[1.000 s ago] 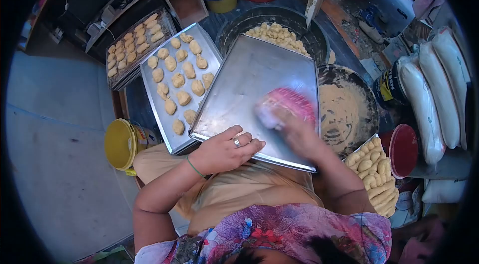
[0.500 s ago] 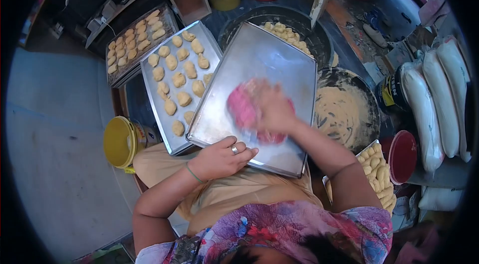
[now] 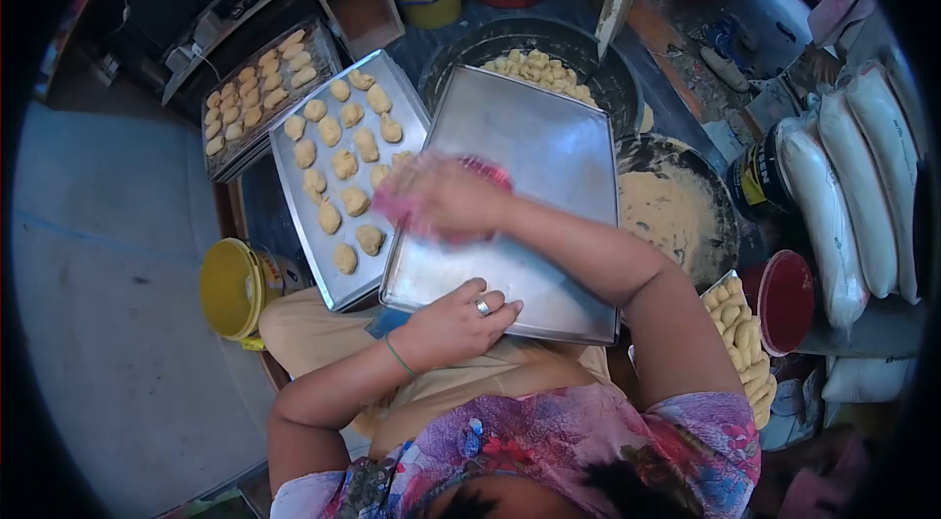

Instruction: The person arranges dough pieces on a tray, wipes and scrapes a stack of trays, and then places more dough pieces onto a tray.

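Observation:
Across my lap lies a bare metal baking tray, tilted slightly. My left hand grips its near edge, fingers curled over the rim and a ring on one finger. A pink cloth is under my right hand, pressed against the tray's left side; both are smeared by motion. Just left of it, a second tray carries rows of dough pieces, and the bare tray overlaps its right edge.
Behind are a dark basin of small dough pieces and a tray of shaped dough. At right stand a floury pan, a tray of dough rolls and white sacks. A yellow bucket stands left.
My right hand has swept the pink cloth from the tray's middle to its left side. The tray has turned a little and its far edge sits lower in view.

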The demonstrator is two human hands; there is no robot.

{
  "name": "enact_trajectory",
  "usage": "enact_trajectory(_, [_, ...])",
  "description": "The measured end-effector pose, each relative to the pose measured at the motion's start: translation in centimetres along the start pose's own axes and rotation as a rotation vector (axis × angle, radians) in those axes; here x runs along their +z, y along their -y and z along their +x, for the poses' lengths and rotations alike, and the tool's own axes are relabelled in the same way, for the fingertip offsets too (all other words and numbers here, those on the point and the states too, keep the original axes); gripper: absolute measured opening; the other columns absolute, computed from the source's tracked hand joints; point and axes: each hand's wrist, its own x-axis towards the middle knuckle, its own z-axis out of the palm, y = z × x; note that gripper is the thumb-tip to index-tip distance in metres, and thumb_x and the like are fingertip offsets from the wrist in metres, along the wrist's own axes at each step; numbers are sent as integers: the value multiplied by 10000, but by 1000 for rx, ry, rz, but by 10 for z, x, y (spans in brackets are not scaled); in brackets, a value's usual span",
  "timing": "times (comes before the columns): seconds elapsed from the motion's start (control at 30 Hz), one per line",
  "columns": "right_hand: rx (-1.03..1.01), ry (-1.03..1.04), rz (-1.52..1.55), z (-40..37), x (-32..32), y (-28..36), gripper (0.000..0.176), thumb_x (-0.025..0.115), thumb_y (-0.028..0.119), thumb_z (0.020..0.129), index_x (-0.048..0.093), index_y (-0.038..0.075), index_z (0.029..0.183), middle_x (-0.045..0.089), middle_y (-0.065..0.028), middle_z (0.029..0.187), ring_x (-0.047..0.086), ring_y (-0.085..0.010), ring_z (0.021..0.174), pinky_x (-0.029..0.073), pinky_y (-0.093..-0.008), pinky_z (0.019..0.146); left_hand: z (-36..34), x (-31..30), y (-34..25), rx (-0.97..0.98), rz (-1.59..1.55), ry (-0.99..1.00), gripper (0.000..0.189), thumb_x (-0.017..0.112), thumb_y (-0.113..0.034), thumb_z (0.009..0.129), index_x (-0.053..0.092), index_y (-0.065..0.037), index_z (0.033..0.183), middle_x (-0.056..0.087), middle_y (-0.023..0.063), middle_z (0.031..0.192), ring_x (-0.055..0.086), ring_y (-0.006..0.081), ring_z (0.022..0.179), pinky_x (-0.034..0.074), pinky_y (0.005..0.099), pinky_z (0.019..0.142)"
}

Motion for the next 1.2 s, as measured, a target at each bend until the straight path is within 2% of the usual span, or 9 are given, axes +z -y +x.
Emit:
enact_trajectory(0.13, [5, -65, -104, 0, -15, -55, 337, 633, 208, 832, 689, 135, 1156, 662, -33, 1209, 631, -223, 1063, 462, -393, 966, -6, 4, -4, -98, -91, 67, 434, 610, -190, 828, 605, -47, 1238, 553, 32, 943, 562, 179, 944, 457, 354, 924])
enact_trajectory(0.17, [691, 18, 506, -18, -28, -103, 356, 606, 95, 829, 679, 118, 1176, 679, -11, 1096, 614, -119, 898, 496, -346, 798, -10, 6, -6, -86, -102, 39, 426, 603, -186, 834, 605, -47, 1237, 555, 35, 954, 561, 182, 955, 454, 358, 933])
enact_trajectory(0.23, [1268, -211, 354, -86, -72, -188, 354, 524, 131, 910, 668, 181, 1229, 687, 32, 978, 583, -76, 805, 473, -274, 691, -13, 14, -8, -66, -111, -17, 409, 588, -177, 847, 606, -49, 1235, 559, 39, 977, 559, 190, 979, 448, 365, 951])
enact_trajectory(0.27, [1034, -350, 19, -155, -64, -269, 364, 491, 267, 941, 645, 206, 1265, 703, -27, 1066, 642, -156, 913, 482, -355, 775, -13, 12, -9, -80, -80, -23, 391, 566, -172, 862, 608, -58, 1233, 566, 40, 1005, 556, 199, 1051, 425, 402, 1011])
enact_trajectory(0.33, [1361, -88, -571, -186, -101, -238, 470, 515, 451, 928, 602, 176, 1299, 633, -177, 1234, 584, -368, 1164, 468, -411, 923, -11, 12, -7, -87, -41, -45, 380, 559, -176, 868, 614, -61, 1226, 575, 40, 1047, 550, 208, 1104, 404, 434, 1045])
enact_trajectory(0.43, [1191, -484, -48, -214, -130, -191, 443, 560, 344, 929, 610, 77, 1279, 658, -118, 1214, 615, -257, 1109, 458, -348, 954, -15, 25, -4, -108, -56, -75, 410, 519, -170, 882, 570, -63, 1275, 584, 59, 1192, 503, 240, 1233, 345, 506, 1097])
enact_trajectory(0.53, [1669, -769, 835, -177, -160, -88, 460, 527, 420, 971, 591, 47, 1233, 678, -104, 1007, 636, -221, 968, 503, -369, 867, -12, 23, 0, -122, -110, -119, 431, 490, -164, 888, 546, -54, 1300, 571, 70, 1254, 471, 265, 1285, 304, 534, 1123])
enact_trajectory(0.97, [773, -1121, 942, -132, -169, -89, 402, 452, 375, 1015, 510, 69, 1268, 644, -97, 1002, 642, -235, 876, 551, -407, 712, 15, -68, 33, -175, -27, -677, 394, 580, -81, 828, 618, -57, 1220, 578, 77, 1274, 519, 314, 1231, 401, 536, 1061])
enact_trajectory(1.2, [684, -1200, 899, -37, -29, -26, 359, 388, 322, 1040, 496, 68, 1268, 620, -100, 1050, 627, -236, 902, 528, -404, 778, -32, -68, 43, -455, -856, -1211, 533, 497, 154, 734, 606, 27, 1240, 537, 158, 1323, 477, 289, 1297, 371, 369, 1083])
